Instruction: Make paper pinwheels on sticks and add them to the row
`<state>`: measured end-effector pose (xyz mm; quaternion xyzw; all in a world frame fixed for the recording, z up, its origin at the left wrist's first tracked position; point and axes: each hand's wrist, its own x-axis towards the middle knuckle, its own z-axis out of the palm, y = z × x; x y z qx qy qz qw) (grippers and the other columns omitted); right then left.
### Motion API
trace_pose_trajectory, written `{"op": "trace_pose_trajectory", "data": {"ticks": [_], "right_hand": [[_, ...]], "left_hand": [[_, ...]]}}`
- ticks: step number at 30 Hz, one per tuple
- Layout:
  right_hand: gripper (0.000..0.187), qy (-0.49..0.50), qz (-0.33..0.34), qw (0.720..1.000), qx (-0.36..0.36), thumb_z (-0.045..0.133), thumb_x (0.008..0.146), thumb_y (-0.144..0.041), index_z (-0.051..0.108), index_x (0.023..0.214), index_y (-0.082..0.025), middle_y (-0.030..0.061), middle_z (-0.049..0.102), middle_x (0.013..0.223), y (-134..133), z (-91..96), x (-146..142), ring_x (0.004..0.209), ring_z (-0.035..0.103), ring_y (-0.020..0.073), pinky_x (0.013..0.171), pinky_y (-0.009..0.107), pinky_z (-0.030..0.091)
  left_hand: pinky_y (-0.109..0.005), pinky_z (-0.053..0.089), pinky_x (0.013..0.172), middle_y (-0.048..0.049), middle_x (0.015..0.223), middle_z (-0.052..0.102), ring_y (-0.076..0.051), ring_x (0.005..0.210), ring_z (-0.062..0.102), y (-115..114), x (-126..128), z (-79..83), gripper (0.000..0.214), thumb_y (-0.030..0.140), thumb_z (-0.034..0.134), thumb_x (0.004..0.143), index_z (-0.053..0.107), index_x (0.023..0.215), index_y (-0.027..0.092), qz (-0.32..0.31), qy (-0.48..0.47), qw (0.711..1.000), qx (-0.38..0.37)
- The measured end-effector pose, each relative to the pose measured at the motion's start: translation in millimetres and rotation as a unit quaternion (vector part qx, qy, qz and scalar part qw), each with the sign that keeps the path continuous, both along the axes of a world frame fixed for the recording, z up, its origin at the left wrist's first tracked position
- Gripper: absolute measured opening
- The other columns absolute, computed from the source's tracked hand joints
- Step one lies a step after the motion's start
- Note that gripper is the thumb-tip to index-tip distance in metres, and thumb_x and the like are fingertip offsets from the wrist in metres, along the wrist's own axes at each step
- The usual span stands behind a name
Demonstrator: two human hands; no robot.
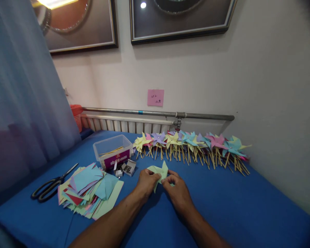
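A light green paper pinwheel [163, 169] is held over the blue table, its blades folded in toward the middle. My left hand [147, 181] grips its left side, the thumb pressed near the centre. On the right, my right hand [177, 189] pinches the pinwheel's edge between thumb and fingers. Whether a pin sits at the centre cannot be made out. Left of my hands lies a pile of cut coloured paper squares [89, 189]. Just beyond it stand small open boxes of metal pins [128, 168].
A clear plastic tub [116, 160] holding thin sticks stands behind the boxes. Black-handled scissors [53, 186] lie at the left. Finished pinwheels on sticks [188, 141] line the back of the blue-covered table [222, 210]. Behind them run a pipe [209, 116] and a radiator [119, 124].
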<state>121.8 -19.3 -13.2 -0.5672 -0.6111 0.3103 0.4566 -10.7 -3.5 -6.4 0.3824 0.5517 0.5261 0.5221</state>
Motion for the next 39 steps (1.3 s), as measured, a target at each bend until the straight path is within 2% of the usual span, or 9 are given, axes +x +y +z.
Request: {"op": "trace_pose_trajectory", "data": {"ticks": [6,12,15,19,21,24,30,35,39], "right_hand": [[0.019,0.006,0.007,1.0,0.006,0.059,0.072,-0.037,0.066,0.064,-0.021,0.0169,0.066,0.127,1.2,-1.1,1.9,0.127,0.055,0.034,0.109,0.046,0.036],[0.017,0.001,0.009,1.0,0.012,0.06,0.073,-0.035,0.064,0.063,-0.021,0.0158,0.064,0.131,-1.8,1.1,0.4,0.128,0.055,0.033,0.109,0.045,0.036],[0.017,0.064,0.005,0.998,0.008,0.065,0.073,-0.038,0.065,0.072,-0.021,0.0142,0.068,0.125,-1.2,2.5,-0.3,0.117,0.062,0.0318,0.105,0.045,0.041],[0.038,0.212,0.047,0.975,-0.045,0.074,0.069,-0.045,0.066,0.095,-0.02,0.0092,0.075,0.094,2.9,1.5,1.1,0.088,0.069,0.0261,0.085,0.038,0.052],[0.038,0.256,0.084,0.96,-0.075,0.076,0.068,-0.049,0.066,0.09,-0.019,0.005,0.073,0.081,4.0,0.4,2.5,0.073,0.067,0.0212,0.072,0.033,0.052],[0.035,0.286,0.098,0.948,-0.104,0.077,0.068,-0.05,0.065,0.078,-0.019,0.0006,0.068,0.069,3.2,0.5,4.9,0.062,0.06,0.0159,0.061,0.027,0.046],[0.04,0.308,0.142,0.929,-0.145,0.083,0.064,-0.046,0.07,0.087,-0.017,0.0031,0.072,0.074,5.2,0.3,10.1,0.064,0.061,0.0166,0.061,0.026,0.043],[0.041,0.296,0.103,0.939,-0.143,0.084,0.058,-0.045,0.073,0.084,-0.015,0.0037,0.072,0.069,12.6,-11.5,8.7,0.059,0.06,0.0171,0.058,0.027,0.043],[0.037,0.27,0.071,0.952,-0.125,0.08,0.061,-0.044,0.074,0.083,-0.015,0.0036,0.072,0.066,9.2,-10.1,4.4,0.059,0.062,0.019,0.056,0.028,0.045]], "left_hand": [[-0.023,0.037,0.047,-0.0027,0.055,0.065,-0.012,0.047,0.05,0.0,-0.5,-0.3,0.008,0.018,0.07,0.062,0.07,0.066,0.01,-0.032,-0.016,0.999,0.013],[-0.022,0.035,0.045,-0.0012,0.051,0.062,-0.01,0.044,0.048,-1.1,-0.1,1.3,0.007,0.016,0.072,0.059,0.068,0.062,0.011,-0.021,-0.027,0.999,0.01],[-0.022,0.036,0.046,-0.0018,0.052,0.063,-0.011,0.044,0.049,-2.4,-1.3,4.2,0.012,0.02,0.076,0.057,0.068,0.063,0.011,-0.045,-0.066,0.997,0.016],[-0.023,0.041,0.049,-0.0056,0.054,0.065,-0.013,0.047,0.055,-4.0,-3.3,6.9,0.022,0.026,0.078,0.054,0.07,0.065,0.009,-0.094,-0.121,0.988,0.033],[-0.024,0.042,0.05,-0.0067,0.055,0.066,-0.013,0.048,0.056,-4.3,-4.1,6.9,0.025,0.027,0.078,0.053,0.07,0.066,0.008,-0.109,-0.13,0.985,0.039],[-0.024,0.041,0.05,-0.0071,0.056,0.066,-0.012,0.046,0.054,-4.1,-5.3,6.0,0.025,0.028,0.077,0.054,0.07,0.066,0.007,-0.117,-0.126,0.984,0.04],[-0.023,0.041,0.053,-0.0067,0.06,0.068,-0.013,0.052,0.056,-7.9,-8.3,11.4,0.023,0.024,0.075,0.055,0.073,0.072,0.008,-0.165,-0.099,0.98,0.052],[-0.023,0.039,0.051,-0.0054,0.056,0.065,-0.013,0.051,0.054,-10.2,-7.6,14.6,0.019,0.024,0.075,0.053,0.072,0.066,0.009,-0.178,-0.073,0.981,0.025],[-0.023,0.033,0.047,-0.0029,0.051,0.062,-0.011,0.045,0.048,-7.0,-6.0,9.6,0.015,0.023,0.076,0.054,0.066,0.058,0.012,-0.15,-0.065,0.987,-0.001]]}}
